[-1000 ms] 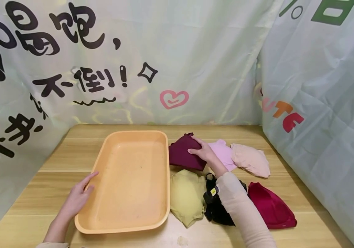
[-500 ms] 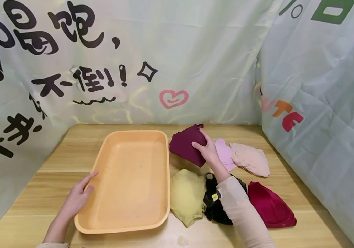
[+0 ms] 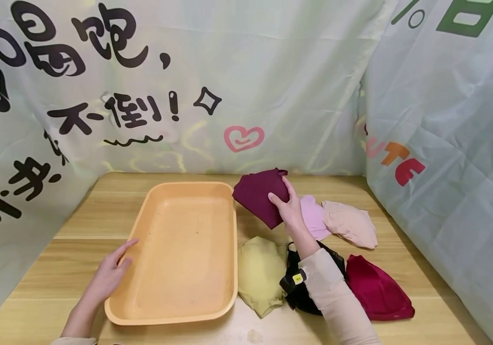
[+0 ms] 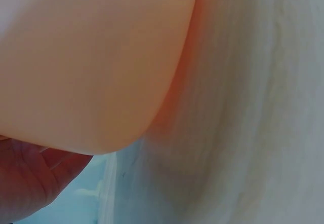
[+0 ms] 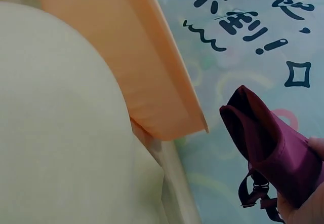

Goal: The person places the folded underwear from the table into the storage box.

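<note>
The right hand (image 3: 291, 211) grips a folded plum garment (image 3: 259, 194) between thumb and fingers; loose layers (image 5: 251, 133) gaping ahead of the fingertips could unfold, and the strap (image 5: 259, 189) dangling below them might snag on the tray (image 3: 181, 254), whose rim the left hand (image 3: 107, 277) holds.
</note>
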A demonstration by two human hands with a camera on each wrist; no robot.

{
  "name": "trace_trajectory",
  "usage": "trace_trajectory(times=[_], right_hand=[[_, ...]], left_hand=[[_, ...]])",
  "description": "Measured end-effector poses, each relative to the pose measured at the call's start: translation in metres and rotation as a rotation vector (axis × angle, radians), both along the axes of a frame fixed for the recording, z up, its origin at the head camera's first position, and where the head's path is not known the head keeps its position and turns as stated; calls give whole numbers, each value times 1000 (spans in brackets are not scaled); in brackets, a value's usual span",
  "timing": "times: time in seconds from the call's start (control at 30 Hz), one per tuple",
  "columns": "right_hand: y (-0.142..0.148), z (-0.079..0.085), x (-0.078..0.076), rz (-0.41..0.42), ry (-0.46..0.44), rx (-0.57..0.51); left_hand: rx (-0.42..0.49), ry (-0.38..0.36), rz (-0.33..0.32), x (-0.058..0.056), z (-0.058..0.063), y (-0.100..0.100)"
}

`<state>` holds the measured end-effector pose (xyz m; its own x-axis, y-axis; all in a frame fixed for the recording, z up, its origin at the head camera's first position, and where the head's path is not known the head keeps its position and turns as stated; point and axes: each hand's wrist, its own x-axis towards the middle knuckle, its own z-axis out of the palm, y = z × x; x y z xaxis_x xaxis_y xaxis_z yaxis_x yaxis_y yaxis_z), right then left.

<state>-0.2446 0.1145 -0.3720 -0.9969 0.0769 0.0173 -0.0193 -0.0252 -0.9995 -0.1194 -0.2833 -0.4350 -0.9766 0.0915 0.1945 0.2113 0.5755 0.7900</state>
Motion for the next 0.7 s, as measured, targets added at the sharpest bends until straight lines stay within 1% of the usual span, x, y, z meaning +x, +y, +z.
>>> trace_trajectory(times=[0.2,0.33,0.57,0.7], right_hand=[[-8,3,1,-21,54,-62],[-13,3,2,-18,94,-101],[-24,3,2,-11,147,-92],[-31,3,2,29,162,-100]], left_hand=[[9,-7,0,0,0,0],[5,-2,-1,0,0,0],[1,27,-17,0,-3,-1],[12,28,-26,0,-4,-2]])
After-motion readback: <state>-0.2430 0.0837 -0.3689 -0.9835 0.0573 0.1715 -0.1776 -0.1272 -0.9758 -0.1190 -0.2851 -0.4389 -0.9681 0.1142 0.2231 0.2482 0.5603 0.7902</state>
